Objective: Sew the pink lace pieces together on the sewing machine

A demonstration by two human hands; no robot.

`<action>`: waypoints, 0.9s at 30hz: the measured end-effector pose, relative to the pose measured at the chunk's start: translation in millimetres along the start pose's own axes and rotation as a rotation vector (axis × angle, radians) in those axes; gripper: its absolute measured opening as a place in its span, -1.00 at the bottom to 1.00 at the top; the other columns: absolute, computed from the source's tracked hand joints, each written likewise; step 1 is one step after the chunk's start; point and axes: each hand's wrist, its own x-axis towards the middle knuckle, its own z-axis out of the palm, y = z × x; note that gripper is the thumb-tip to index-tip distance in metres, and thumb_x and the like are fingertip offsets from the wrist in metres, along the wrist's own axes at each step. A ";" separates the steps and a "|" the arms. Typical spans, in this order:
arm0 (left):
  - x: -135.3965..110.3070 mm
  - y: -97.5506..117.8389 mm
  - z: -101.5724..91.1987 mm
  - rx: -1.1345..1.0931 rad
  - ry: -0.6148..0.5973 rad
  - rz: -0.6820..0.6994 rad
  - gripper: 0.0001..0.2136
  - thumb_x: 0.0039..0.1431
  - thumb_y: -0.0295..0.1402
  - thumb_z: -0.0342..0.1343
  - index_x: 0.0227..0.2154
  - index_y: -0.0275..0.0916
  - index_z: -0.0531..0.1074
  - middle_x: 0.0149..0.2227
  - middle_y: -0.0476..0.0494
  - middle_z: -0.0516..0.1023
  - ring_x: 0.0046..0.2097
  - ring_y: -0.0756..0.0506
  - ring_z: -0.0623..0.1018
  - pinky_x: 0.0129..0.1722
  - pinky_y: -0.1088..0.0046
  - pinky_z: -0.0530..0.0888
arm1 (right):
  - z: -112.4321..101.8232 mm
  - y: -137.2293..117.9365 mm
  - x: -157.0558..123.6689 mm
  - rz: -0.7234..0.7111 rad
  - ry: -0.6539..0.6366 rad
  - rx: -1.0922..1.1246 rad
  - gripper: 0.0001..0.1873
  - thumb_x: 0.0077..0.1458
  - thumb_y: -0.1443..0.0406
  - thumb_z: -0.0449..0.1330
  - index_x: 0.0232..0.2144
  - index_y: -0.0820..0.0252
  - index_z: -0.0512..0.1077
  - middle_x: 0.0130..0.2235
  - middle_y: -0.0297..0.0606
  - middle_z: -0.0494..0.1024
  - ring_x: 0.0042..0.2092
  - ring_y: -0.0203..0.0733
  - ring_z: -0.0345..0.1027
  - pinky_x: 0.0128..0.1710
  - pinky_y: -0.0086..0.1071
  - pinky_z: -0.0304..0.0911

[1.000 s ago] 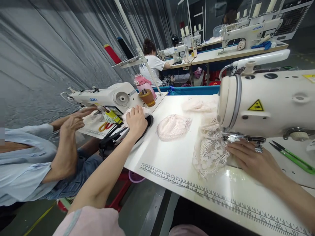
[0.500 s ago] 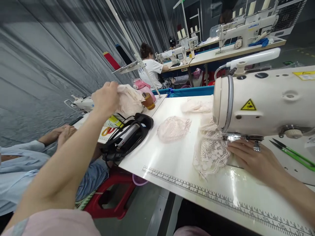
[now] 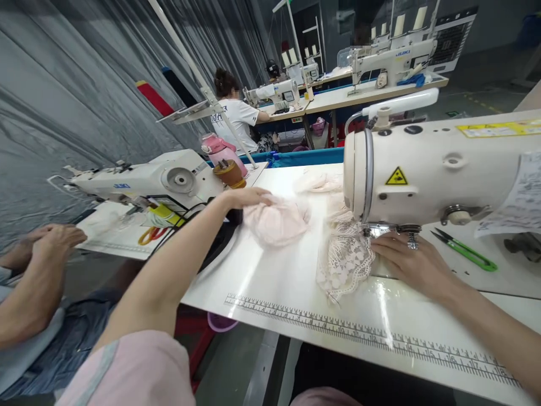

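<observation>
My left hand (image 3: pixel 248 197) grips a pale pink fabric piece (image 3: pixel 276 221) by its far-left edge, low over the white table. Motion smears that piece, and it covers most of another pale piece lying beneath. My right hand (image 3: pixel 408 262) rests by the sewing machine's presser foot (image 3: pixel 380 228), its fingers stretched flat at the edge of a cream lace piece (image 3: pixel 344 256). Part of the lace runs under the machine head (image 3: pixel 406 169). My right fingertips are partly hidden below the head.
Green-handled thread snips (image 3: pixel 467 252) lie right of the machine. A black strapped device (image 3: pixel 220 239) sits at the table's left edge, partly behind my arm. Behind it are a brown bottle (image 3: pixel 230 173) and a pink bottle (image 3: pixel 224 149). A co-worker's hands (image 3: pixel 53 239) are at far left.
My left hand has come down and to the right with the pale pink fabric piece, from above the neighbouring machine to the table. The view has shifted right. My right hand stays beside the lace.
</observation>
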 end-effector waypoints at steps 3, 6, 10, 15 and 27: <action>9.8 -11.3 19.4 0.037 -0.078 -0.027 -0.67 0.25 -0.21 0.09 -0.02 -0.31 0.36 -0.01 -0.16 0.42 -0.05 -0.20 0.48 -0.09 0.17 0.49 | -0.6 0.8 0.2 0.017 -0.032 -0.004 -0.64 0.12 0.50 0.04 -0.11 0.22 0.51 -0.08 -0.26 0.59 -0.13 -0.10 0.45 -0.29 -0.27 0.23; 19.7 -27.3 17.1 0.071 -0.131 -0.063 -0.68 0.26 -0.18 0.08 -0.05 -0.30 0.38 -0.04 -0.17 0.44 -0.08 -0.16 0.49 -0.10 0.19 0.48 | -1.7 1.0 0.4 0.017 -0.050 -0.002 -0.63 0.12 0.50 0.04 -0.09 0.21 0.50 -0.05 -0.26 0.57 -0.10 -0.09 0.45 -0.26 -0.26 0.24; 29.6 -41.5 10.2 0.114 -0.137 -0.097 -0.62 0.06 -0.01 0.16 -0.26 -0.26 0.51 -0.20 -0.12 0.55 -0.16 -0.19 0.52 -0.18 0.35 0.43 | -2.1 1.0 0.3 0.024 -0.043 -0.010 -0.64 0.14 0.49 0.03 -0.09 0.18 0.49 -0.05 -0.35 0.57 -0.09 -0.11 0.45 -0.25 -0.26 0.24; 0.8 -22.3 20.7 0.216 0.117 -0.074 -0.59 0.09 -0.04 0.08 -0.12 -0.24 0.43 -0.05 -0.22 0.49 -0.05 -0.23 0.47 -0.15 0.34 0.37 | -1.4 1.1 -0.6 0.020 -0.031 -0.018 -0.65 0.16 0.48 0.02 -0.09 0.17 0.49 -0.03 -0.35 0.56 -0.09 -0.11 0.45 -0.25 -0.25 0.22; -33.6 11.6 83.5 0.407 0.227 0.260 -0.56 0.28 -0.42 -0.14 0.21 -0.27 0.17 0.26 -0.26 0.21 0.20 -0.22 0.32 0.04 0.22 0.40 | -8.1 -2.2 4.9 0.003 0.003 -0.009 -0.68 0.17 0.48 0.02 -0.15 0.17 0.51 -0.07 -0.33 0.58 -0.21 -0.17 0.48 -0.33 -0.28 0.21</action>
